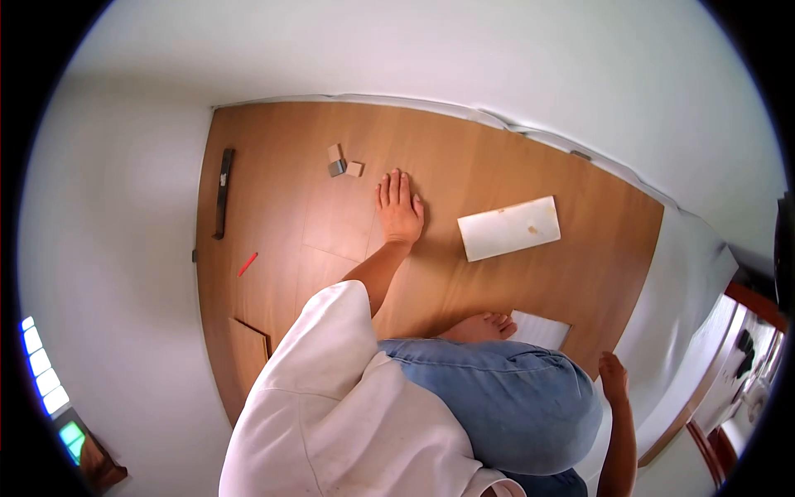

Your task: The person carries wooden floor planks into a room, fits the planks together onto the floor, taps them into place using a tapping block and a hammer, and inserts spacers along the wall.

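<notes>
My left hand lies flat on the wood-look plank floor, fingers stretched forward and a little apart, with nothing under it that I can see. Just ahead and left of its fingertips sit small blocks, two tan and one dark grey. To its right rests a white rectangular block with brownish stains. Beside my bent knee, at the lower right, my right hand hangs with its fingers curled in. What it holds, if anything, is hidden.
A long black metal bar lies near the left wall, with a red pencil-like stick below it. A loose plank piece is at lower left. A pale board lies by my bare foot. White walls bound the floor.
</notes>
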{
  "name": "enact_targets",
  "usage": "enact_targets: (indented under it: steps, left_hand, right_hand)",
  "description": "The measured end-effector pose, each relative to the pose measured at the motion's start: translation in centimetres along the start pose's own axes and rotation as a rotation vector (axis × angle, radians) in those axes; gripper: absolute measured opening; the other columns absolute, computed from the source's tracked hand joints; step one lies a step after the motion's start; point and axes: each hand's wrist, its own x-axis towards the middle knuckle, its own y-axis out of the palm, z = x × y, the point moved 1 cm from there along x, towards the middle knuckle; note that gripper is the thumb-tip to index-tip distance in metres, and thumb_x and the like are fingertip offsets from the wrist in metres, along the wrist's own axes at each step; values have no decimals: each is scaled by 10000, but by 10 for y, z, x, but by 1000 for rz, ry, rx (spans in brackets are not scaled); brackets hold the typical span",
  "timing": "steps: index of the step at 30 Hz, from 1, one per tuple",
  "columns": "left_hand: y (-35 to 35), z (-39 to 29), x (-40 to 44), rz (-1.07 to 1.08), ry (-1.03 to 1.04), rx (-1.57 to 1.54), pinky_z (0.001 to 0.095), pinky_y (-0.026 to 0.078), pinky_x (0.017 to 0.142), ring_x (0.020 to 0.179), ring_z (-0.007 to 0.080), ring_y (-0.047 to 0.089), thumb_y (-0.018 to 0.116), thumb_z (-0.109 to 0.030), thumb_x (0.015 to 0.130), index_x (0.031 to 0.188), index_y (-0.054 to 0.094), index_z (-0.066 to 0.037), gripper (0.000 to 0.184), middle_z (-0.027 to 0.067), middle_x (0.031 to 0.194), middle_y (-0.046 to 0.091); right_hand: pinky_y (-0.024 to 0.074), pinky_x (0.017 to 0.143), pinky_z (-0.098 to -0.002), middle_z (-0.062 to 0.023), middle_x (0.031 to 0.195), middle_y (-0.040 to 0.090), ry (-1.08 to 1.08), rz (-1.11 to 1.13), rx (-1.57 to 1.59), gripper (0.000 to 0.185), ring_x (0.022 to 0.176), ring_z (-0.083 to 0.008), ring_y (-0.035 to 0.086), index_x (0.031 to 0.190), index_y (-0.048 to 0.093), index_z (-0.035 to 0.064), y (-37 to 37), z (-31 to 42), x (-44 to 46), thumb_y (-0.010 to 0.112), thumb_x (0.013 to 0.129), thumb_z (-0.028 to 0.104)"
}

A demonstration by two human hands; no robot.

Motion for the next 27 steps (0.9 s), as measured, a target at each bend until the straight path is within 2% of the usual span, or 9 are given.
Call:
enact_targets:
  steps: [2,4,6,9,13,19,23,26,27]
  left_hand:
    - [-1,-1,1,-7,-6,25,537,216,1214,1455,384,329,523,-251,942,1442,475,-18,553,169,1554,409]
    - [3,0,1,-11,8,44,532,214,1215,1459,378,326,517,-258,945,1446,468,-21,557,167,1555,410]
    - [2,0,0,1,1,61,525,206,1218,1459,376,327,506,-268,947,1455,456,-23,566,165,1557,406]
    - [0,-2,1,1,6,68,519,200,1222,1460,374,322,494,-269,951,1460,450,-26,566,161,1557,405]
    - [4,-1,1,-2,22,83,516,198,1224,1463,370,316,486,-258,953,1463,446,-25,563,166,1556,402]
    - [19,14,-1,20,93,182,504,207,1223,1462,380,308,486,-269,970,1469,442,-16,562,176,1553,399]
    - [29,38,2,41,180,104,501,283,1189,1437,392,343,543,-223,960,1476,443,-19,564,194,1546,402]
    - [30,46,8,85,173,128,497,338,1154,1411,398,376,523,-294,1002,1492,414,-3,581,195,1545,400]
    - [29,45,11,111,187,161,498,343,1150,1403,402,382,506,-309,1013,1494,411,1,580,196,1545,399]
  right_hand:
    - [546,831,-388,-162,1056,725,25,15,160,292,1000,-282,708,1204,647,33,26,-54,-48,605,966,197]
    - [546,821,-394,-168,1066,722,21,-38,202,294,1003,-286,706,1188,659,45,67,-101,-100,597,982,245]
    - [542,835,-400,-179,1075,717,86,-78,261,313,1014,-297,699,1185,658,36,108,-111,-131,581,988,266]
    - [535,855,-409,-195,1090,708,259,-177,379,346,1031,-315,688,1181,656,23,172,-85,-149,557,997,298]
    - [525,882,-422,-217,1109,697,461,-400,672,396,1053,-338,674,1175,654,5,238,-1,-119,525,1009,340]
    - [511,922,-440,-250,1137,680,690,-748,1119,479,1087,-373,652,1167,651,-21,270,100,-51,477,1027,403]
    - [502,949,-452,-272,1156,669,945,-951,1149,539,1109,-396,637,1161,649,-38,265,113,-34,445,1039,445]
    - [494,969,-461,-289,1171,661,1097,-975,989,585,1126,-414,626,1157,647,-51,276,84,-37,421,1048,477]
    - [437,1029,-475,-316,1208,632,1099,-948,850,647,1177,-432,581,1146,639,-79,294,70,-31,379,1050,506]
